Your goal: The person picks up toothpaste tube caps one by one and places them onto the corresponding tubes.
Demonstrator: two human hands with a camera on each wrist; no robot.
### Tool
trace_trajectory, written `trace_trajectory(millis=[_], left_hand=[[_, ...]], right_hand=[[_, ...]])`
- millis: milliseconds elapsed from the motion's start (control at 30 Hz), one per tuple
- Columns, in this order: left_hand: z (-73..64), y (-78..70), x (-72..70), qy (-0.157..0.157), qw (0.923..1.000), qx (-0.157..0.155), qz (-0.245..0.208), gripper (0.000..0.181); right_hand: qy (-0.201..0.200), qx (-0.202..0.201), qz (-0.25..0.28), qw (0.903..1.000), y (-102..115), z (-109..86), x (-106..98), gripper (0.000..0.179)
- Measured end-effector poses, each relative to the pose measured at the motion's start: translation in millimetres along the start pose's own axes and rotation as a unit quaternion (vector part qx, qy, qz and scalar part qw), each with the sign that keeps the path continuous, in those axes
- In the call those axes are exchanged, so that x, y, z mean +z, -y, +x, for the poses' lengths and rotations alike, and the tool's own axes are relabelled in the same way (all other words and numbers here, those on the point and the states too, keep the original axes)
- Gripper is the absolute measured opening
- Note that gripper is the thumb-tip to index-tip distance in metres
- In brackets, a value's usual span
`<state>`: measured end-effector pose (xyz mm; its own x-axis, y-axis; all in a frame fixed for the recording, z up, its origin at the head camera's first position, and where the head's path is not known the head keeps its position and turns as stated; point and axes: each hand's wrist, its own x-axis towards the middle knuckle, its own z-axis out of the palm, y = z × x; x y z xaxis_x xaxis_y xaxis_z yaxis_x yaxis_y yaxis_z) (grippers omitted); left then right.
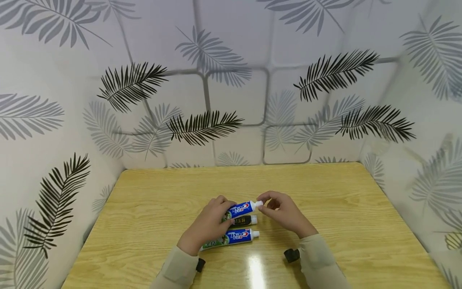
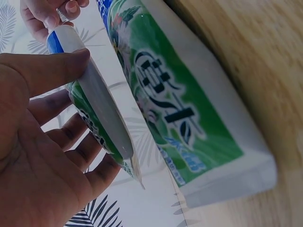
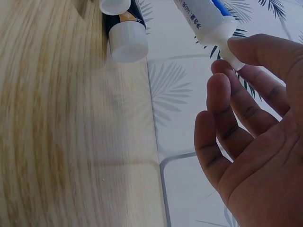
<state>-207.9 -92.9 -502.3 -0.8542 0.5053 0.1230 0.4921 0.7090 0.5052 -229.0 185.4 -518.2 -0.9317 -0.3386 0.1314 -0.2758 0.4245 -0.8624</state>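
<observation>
My left hand [image 1: 207,222] grips a blue and green toothpaste tube [image 1: 242,208], thumb on one face and fingers behind, as the left wrist view shows. At the tube's right end, my right hand [image 1: 284,210] pinches the white cap [image 3: 231,56] between thumb and fingertips. The held tube is tilted a little and appears raised off the table. A black toothpaste tube [image 1: 246,220] lies just in front, partly hidden by my left hand. Nearest to me lies another blue and green toothpaste tube [image 1: 238,236], its white cap pointing right.
The tubes lie on a wood-grain table [image 1: 162,192]. Behind it and along its sides stands a wall covering [image 1: 234,100] with feather patterns. A bright reflection shows on the table's front part. A dark wrist device [image 1: 291,255] sits at the right sleeve.
</observation>
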Motion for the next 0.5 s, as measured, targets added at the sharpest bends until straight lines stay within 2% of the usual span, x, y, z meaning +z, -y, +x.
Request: trace_trajectory(millis=[167, 333, 500], left_hand=[[-0.3, -1.0, -1.7, 0.001, 1.0000, 0.008, 0.000, 0.044], [0.0, 0.5, -1.1, 0.010, 0.9998, 0.014, -0.003, 0.045], [0.9, 1.0, 0.4, 0.018, 0.9994, 0.023, -0.018, 0.045]], right_hand=[[0.011, -0.012, 0.001, 0.9999, -0.3, -0.6, -3.0, 0.018], [0.014, 0.000, 0.004, 0.9999, 0.5, -2.3, -4.6, 0.019], [0.016, 0.010, -0.003, 0.9998, -1.3, -4.0, -6.4, 0.013]])
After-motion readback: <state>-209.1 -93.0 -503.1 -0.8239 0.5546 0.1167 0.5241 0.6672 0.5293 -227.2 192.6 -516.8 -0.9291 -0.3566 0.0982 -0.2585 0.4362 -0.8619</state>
